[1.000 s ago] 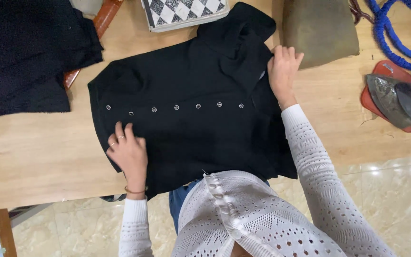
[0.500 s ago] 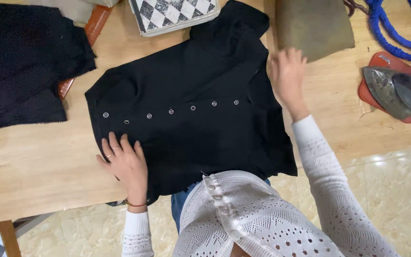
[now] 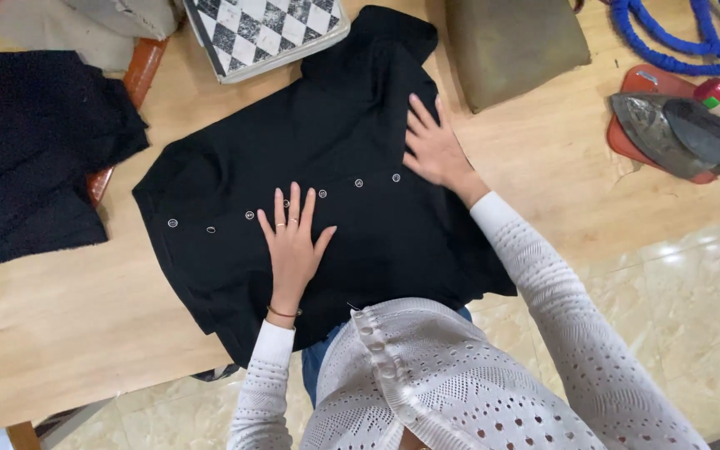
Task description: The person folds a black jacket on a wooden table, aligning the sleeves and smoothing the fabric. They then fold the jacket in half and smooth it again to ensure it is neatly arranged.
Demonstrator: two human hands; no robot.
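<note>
The black buttoned garment (image 3: 327,175) lies spread flat on the wooden table (image 3: 60,333), its row of pale buttons running across the middle. My left hand (image 3: 293,242) presses flat on it just below the buttons, fingers spread, gripping nothing. My right hand (image 3: 435,150) lies open near the collar end. Another dark garment (image 3: 35,150) sits off to the left, an iron (image 3: 677,133) far right.

A light wooden table (image 3: 543,167) carries a black buttoned shirt (image 3: 335,150) at centre, a folded black garment (image 3: 27,150) far left, an iron (image 3: 677,129) right.
</note>
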